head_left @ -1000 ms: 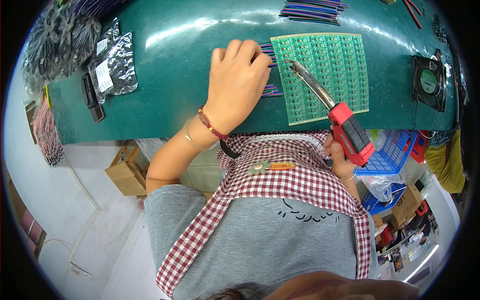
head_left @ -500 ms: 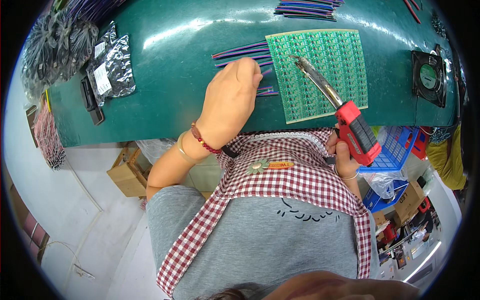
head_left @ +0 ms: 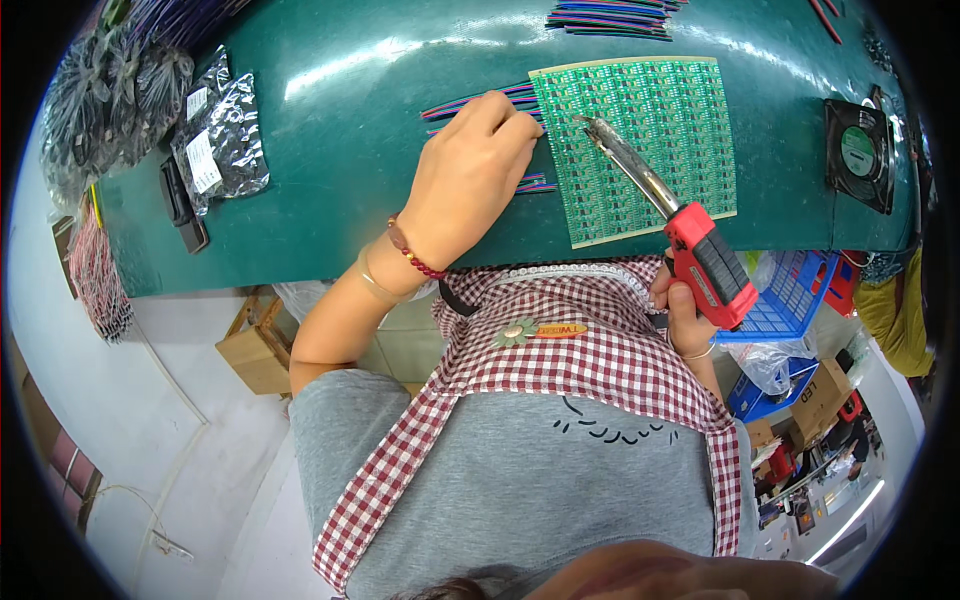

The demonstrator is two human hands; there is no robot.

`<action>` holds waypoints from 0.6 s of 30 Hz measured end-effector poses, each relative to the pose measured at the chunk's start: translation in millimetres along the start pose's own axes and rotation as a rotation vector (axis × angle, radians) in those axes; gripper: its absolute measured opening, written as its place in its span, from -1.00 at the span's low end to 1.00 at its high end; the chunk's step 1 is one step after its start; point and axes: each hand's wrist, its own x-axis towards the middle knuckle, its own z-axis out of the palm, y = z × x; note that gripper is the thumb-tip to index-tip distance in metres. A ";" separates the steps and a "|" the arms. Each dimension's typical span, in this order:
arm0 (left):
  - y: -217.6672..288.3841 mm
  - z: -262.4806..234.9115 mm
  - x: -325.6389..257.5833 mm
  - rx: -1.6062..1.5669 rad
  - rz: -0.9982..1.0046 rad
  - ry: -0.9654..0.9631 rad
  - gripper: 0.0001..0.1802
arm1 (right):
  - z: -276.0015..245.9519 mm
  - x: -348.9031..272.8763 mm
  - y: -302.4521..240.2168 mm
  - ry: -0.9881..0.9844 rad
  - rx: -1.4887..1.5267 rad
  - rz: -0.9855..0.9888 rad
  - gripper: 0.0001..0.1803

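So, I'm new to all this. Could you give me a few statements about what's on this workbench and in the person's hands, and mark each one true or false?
1. The right hand holds a red-and-black soldering iron. True.
2. The soldering iron's metal end shows over a green circuit board sheet. True.
3. Nothing lies to the right of the sheet. False: a black fan is there.
4. Both hands wear gloves. False: they are bare, and the left hand has a beaded bracelet at its wrist.
5. Coloured wires lie by the sheet's left edge. True.

right hand (head_left: 688, 314) grips red-black soldering iron (head_left: 710, 264), tip over green circuit-board panel (head_left: 655, 150), left hand (head_left: 468, 165) over multicolour wires (head_left: 520, 96)
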 end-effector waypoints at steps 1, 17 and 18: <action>-1.0 1.0 0.5 0.008 0.053 0.009 -0.87 | -0.3 -0.4 1.7 -0.001 0.000 0.001 -0.50; -4.3 -2.6 -0.1 0.137 0.099 -0.015 -0.91 | -10.3 -3.2 15.5 -0.100 -0.198 0.051 -0.75; -2.5 -3.4 0.1 0.139 0.087 -0.023 -0.89 | -10.5 -3.3 16.6 -0.103 -0.226 0.032 -0.75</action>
